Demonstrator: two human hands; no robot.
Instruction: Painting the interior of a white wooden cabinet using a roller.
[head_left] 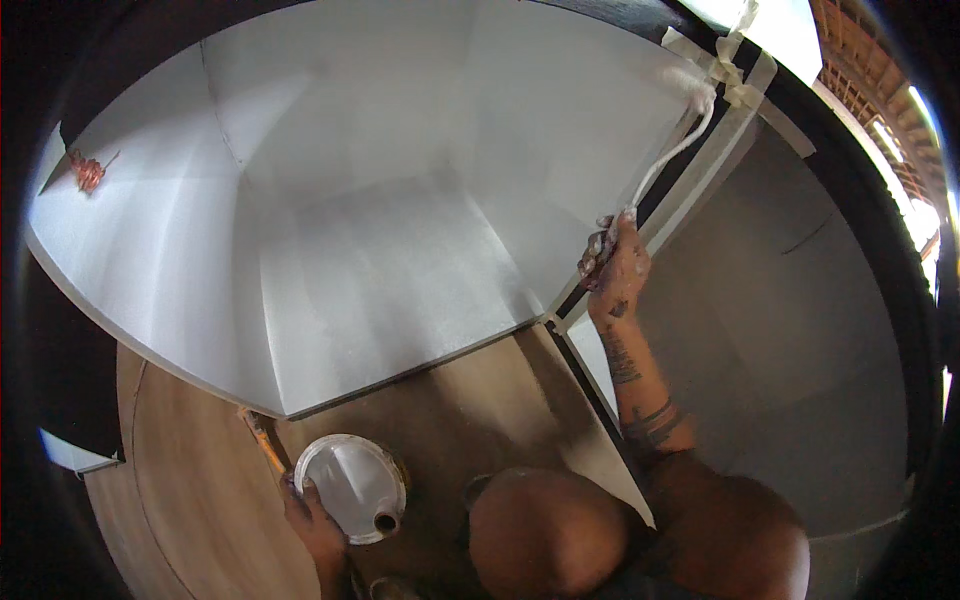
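My right hand (620,265) is raised and closed around the lower end of a small paint roller (668,155) with a bent, paint-coated wire frame. The roller's head is smeared by motion against the white inner wall, close to a taped edge. White paint covers the fingertips. Low down, my left hand (318,525) grips a round paint can (346,472) with white paint inside, its thumb over the rim. A thin orange-handled tool (266,446), its kind unclear, sticks up from beside the same hand. A short round tube (387,522) shows at the can's near side.
A white-painted box-like interior (380,260) fills the upper middle. Masking tape (738,85) runs along the dark frame at right, beside a grey panel (800,300). Reddish coiled wire (87,172) sticks out at far left. A bent knee (548,530) is close below.
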